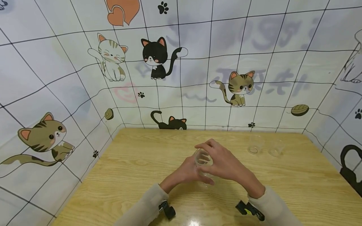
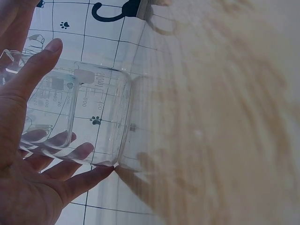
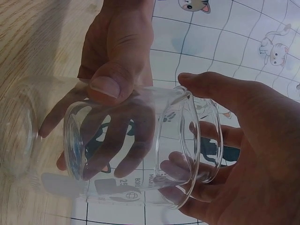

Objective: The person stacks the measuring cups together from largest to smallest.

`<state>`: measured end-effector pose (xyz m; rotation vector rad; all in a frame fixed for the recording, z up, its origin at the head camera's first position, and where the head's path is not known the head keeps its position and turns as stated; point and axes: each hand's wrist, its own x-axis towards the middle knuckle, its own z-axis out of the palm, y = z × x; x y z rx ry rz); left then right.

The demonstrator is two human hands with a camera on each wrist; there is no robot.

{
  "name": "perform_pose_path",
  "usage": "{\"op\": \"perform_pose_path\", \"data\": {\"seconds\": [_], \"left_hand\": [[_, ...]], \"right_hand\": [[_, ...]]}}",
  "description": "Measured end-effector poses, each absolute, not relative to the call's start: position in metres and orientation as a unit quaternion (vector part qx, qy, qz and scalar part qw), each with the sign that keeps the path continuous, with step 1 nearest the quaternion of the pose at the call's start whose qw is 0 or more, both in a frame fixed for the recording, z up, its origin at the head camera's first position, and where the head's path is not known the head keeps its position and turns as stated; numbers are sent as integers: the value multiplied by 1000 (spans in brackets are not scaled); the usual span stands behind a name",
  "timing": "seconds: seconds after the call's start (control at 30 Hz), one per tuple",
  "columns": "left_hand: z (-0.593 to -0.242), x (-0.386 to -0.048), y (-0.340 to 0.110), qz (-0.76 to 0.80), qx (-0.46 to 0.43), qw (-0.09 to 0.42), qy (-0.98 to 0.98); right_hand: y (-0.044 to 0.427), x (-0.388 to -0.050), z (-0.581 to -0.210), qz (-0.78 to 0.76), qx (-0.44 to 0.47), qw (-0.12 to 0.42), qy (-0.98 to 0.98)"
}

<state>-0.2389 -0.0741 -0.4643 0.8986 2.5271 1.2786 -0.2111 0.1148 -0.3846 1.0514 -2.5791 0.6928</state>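
Observation:
A large clear beaker with printed graduations is held upright just above or on the wood surface; which, I cannot tell. My left hand grips its side, thumb on one side and fingers spread round the other. Inside it sits a smaller glass beaker, its rim standing out past the large one's rim. From the other side, my right hand curls thumb and fingers round the small beaker's top, the thumb tip close to the large rim.
Two clear glass beakers stand side by side on the wooden table, at the back right. A white cloth with a grid and cartoon cats rises behind the table and along its sides.

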Motion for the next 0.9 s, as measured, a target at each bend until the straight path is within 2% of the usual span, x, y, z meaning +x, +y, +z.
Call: {"op": "perform_pose_path", "data": {"seconds": [0.9], "left_hand": [[-465, -238, -75, 438, 302, 83, 843]], "right_hand": [[115, -211, -384, 229, 362, 130, -894]]}}
